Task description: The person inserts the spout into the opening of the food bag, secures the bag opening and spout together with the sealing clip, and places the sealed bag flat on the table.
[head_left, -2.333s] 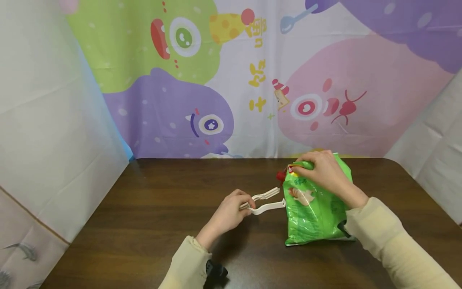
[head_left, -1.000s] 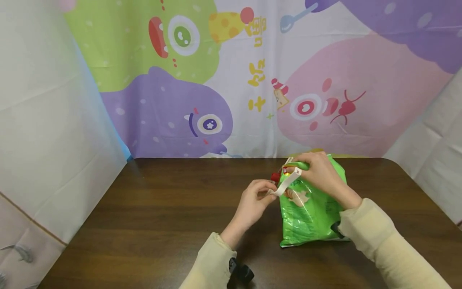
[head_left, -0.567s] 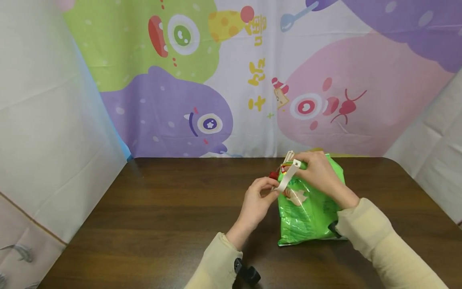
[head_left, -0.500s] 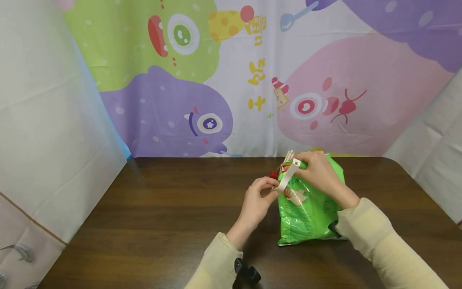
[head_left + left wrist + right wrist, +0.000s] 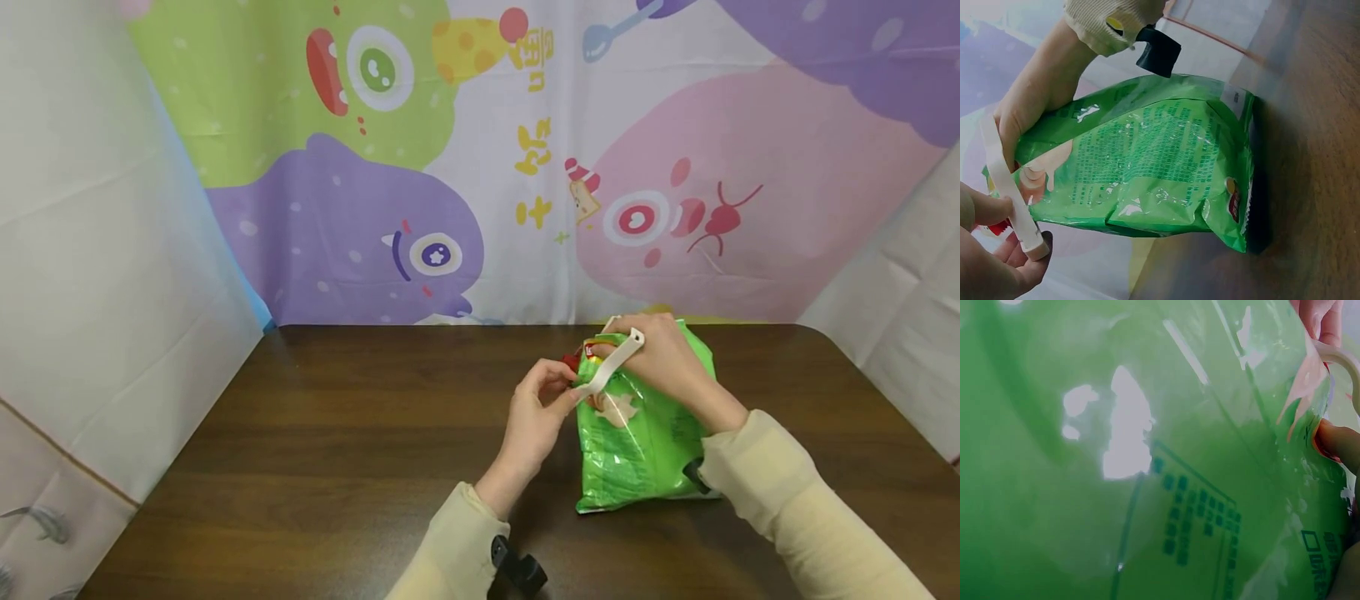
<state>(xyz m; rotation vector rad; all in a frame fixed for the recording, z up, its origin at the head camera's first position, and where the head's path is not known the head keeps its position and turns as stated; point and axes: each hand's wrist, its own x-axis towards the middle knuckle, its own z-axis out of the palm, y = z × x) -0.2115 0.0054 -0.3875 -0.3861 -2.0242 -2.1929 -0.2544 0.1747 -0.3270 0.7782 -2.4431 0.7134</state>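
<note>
A glossy green snack bag [image 5: 645, 454] stands on the table right of centre, its top folded over. My right hand [image 5: 671, 354] grips that folded top, thumb on the near side. My left hand [image 5: 528, 421] pinches one end of a white bag clip [image 5: 613, 362] at the bag's upper left corner. The clip is spread: its near arm slants across the front of the bag beside the right thumb, while the far arm is mostly hidden behind. In the left wrist view, the clip [image 5: 1005, 178] lies across the bag's top. The right wrist view is mostly green film [image 5: 1147, 506].
A dark wooden table [image 5: 337, 433] spreads beneath, with a cartoon-printed cloth [image 5: 360, 208] hanging behind it. Pale cloth walls [image 5: 112, 250] stand at both sides. A red piece [image 5: 572, 362] shows at the bag's left edge; what it is, I cannot tell.
My left hand has brought the spread clip right and up, from beside the bag to astride its top. Most recently the clip has slid further right. My right hand keeps its grip.
</note>
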